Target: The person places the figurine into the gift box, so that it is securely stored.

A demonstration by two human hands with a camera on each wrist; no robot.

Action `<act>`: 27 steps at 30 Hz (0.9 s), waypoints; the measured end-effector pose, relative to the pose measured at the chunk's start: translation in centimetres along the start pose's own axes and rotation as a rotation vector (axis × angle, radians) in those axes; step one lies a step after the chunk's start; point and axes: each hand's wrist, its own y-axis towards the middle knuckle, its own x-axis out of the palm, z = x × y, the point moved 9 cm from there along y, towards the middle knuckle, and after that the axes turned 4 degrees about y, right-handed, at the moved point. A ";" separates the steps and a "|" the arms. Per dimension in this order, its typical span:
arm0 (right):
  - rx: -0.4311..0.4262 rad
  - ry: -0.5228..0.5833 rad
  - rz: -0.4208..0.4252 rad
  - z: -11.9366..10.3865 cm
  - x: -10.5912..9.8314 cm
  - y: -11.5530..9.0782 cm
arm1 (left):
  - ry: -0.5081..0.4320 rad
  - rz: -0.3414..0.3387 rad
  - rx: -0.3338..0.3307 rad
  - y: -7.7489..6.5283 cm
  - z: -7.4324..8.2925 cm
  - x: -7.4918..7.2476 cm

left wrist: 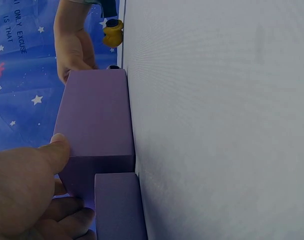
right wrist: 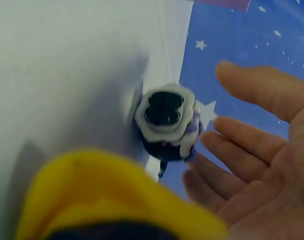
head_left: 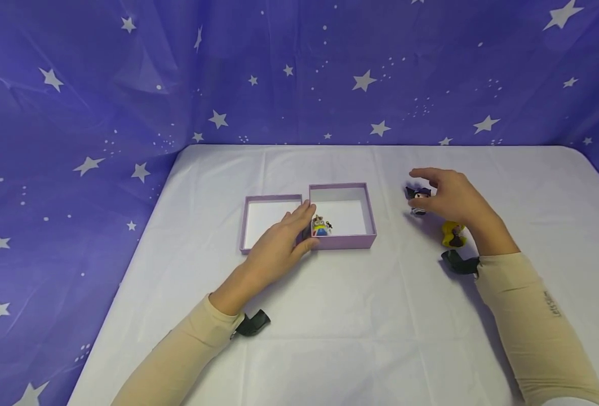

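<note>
My left hand [head_left: 279,242] rests at the left wall of a lilac box [head_left: 347,242], fingers stretched along it and thumb [left wrist: 61,147] on the front corner. Inside that box, by its left wall, is a small yellow and blue Minion figurine [head_left: 321,226]. My right hand [head_left: 451,194] hovers around a dark-hatted toy figurine [head_left: 419,200], thumb and fingers spread apart. That figurine lies on the table, its pale, scalloped base [right wrist: 141,117] facing the right wrist camera. Below my right hand lies a yellow-haired figurine [head_left: 452,234], large and blurred in the right wrist view.
A shallow lilac lid [head_left: 266,210] lies left of the box, partly behind my left hand. Dark pieces [head_left: 253,323] stick out at both cuffs. White cloth [head_left: 329,316] covers the table, and a purple star-patterned curtain [head_left: 304,84] hangs behind it.
</note>
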 end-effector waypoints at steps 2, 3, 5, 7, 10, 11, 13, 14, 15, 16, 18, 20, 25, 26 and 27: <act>0.020 -0.001 -0.039 0.4 0.2 0.0 | 0.004 -0.003 -0.003 0.0 0.0 0.1; 0.029 -0.006 -0.057 0.5 0.3 0.0 | 0.006 -0.004 -0.003 0.0 0.0 0.1; 0.038 -0.020 -0.088 0.8 0.5 0.0 | 0.010 -0.004 -0.004 -0.1 0.0 0.1; 0.035 -0.038 -0.104 0.9 0.7 0.0 | 0.011 -0.005 -0.005 -0.1 0.0 0.1; 0.018 -0.064 -0.116 0.8 0.8 0.1 | 0.009 -0.006 -0.006 -0.1 0.0 0.0; 0.013 -0.072 -0.118 0.7 0.8 0.1 | 0.008 -0.006 -0.006 -0.2 0.0 0.0; 0.005 -0.081 -0.125 0.6 0.8 0.0 | 0.007 -0.007 -0.009 -0.2 0.0 0.0; 0.004 -0.082 -0.130 0.6 0.8 0.0 | 0.006 -0.007 -0.010 -0.2 0.0 0.0; 0.006 -0.086 -0.136 0.6 0.8 0.0 | 0.007 -0.006 -0.010 -0.2 -0.1 0.0; 0.008 -0.092 -0.139 0.7 0.9 0.0 | 0.006 -0.006 -0.010 -0.2 -0.1 0.0; 0.015 -0.103 -0.143 0.8 0.9 -0.1 | 0.004 -0.004 -0.008 -0.2 0.0 -0.1; 0.017 -0.115 -0.139 1.0 0.9 0.0 | 0.002 -0.002 -0.004 -0.2 0.0 -0.1; 0.005 -0.120 -0.112 0.9 0.8 -0.1 | -0.003 0.003 0.006 -0.2 0.2 -0.1; -0.004 -0.119 -0.105 0.7 0.8 -0.1 | -0.002 0.004 0.008 -0.2 0.2 -0.1; -0.015 -0.113 -0.097 0.5 0.7 -0.1 | -0.002 0.004 0.009 -0.2 0.2 -0.1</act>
